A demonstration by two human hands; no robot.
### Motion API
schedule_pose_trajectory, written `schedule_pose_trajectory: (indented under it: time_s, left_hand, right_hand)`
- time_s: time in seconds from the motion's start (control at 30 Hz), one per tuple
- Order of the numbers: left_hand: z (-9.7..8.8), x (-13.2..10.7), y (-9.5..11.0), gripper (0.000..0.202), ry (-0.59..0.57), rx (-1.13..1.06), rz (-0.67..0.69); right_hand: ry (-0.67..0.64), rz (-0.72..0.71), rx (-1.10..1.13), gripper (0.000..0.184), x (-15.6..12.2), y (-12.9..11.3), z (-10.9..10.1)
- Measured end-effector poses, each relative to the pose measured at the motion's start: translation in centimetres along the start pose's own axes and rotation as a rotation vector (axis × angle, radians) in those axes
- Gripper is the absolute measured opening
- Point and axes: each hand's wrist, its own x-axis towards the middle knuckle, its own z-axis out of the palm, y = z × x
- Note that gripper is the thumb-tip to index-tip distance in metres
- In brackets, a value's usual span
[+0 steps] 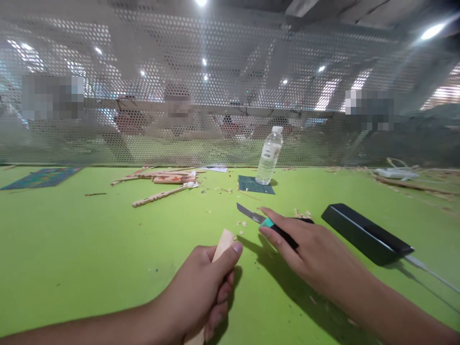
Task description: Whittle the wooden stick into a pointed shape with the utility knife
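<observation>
My left hand (204, 282) is wrapped round a pale wooden stick (223, 243), whose cut end pokes up above the thumb. My right hand (309, 254) grips a utility knife (264, 222) with a teal and black handle; its blade points left and up, a short way right of the stick's tip and apart from it. Both hands hover over the green table (89, 258). Small wood shavings (242, 224) lie below the blade.
A black rectangular box (366, 233) with a cable lies right of my right hand. A water bottle (269, 155) stands on a dark mat (256, 184). Carved wooden sticks (161, 184) lie at the back left. A perforated screen (230, 96) closes off the table's far edge; people sit behind it.
</observation>
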Motion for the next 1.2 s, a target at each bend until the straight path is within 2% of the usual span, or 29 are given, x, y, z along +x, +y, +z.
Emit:
schedule_pose_trajectory:
  time_s: [0.17, 0.27, 0.37, 0.5, 0.63, 0.8, 0.93, 1.07, 1.2]
  left_hand:
    - [-0.2, -0.1, 0.0, 0.059, -0.041, 0.018, -0.011]
    - [-0.3, -0.1, -0.3, 0.056, -0.071, 0.006, 0.023]
    - [-0.3, 0.0, -0.5, 0.055, -0.108, -0.002, 0.05]
    - [-0.2, 0.1, -0.6, 0.057, -0.124, -0.004, 0.038]
    - [0.0, 0.0, -0.4, 0.059, -0.094, 0.003, 0.047]
    - [0.1, -0.1, -0.3, 0.061, -0.064, 0.014, 0.024]
    - [0.1, -0.1, -0.4, 0.06, -0.05, 0.002, 0.005]
    - [-0.2, 0.0, -0.4, 0.058, -0.071, -0.015, 0.001]
    - [-0.6, 0.1, -0.5, 0.059, -0.147, -0.01, 0.006]
  right_hand:
    - [-0.097, -0.148, 0.129, 0.048, 0.0, -0.3, -0.3]
    - [-0.2, -0.192, 0.201, 0.049, -0.3, -0.7, -0.2]
    - [-0.243, -0.209, 0.262, 0.05, -0.4, -0.9, -0.2]
    - [-0.256, -0.218, 0.318, 0.049, -0.3, -0.8, -0.1]
    - [-0.242, -0.202, 0.265, 0.052, -0.5, -1.2, 0.0]
    - [-0.125, -0.133, 0.099, 0.057, -1.0, -1.5, 0.5]
    - [-0.045, -0.081, 0.049, 0.054, -0.8, -0.9, 0.6]
    - [-0.066, -0.129, 0.09, 0.049, -0.4, -0.3, 0.2]
    - [-0.17, -0.228, 0.181, 0.048, -0.3, -0.3, -0.2]
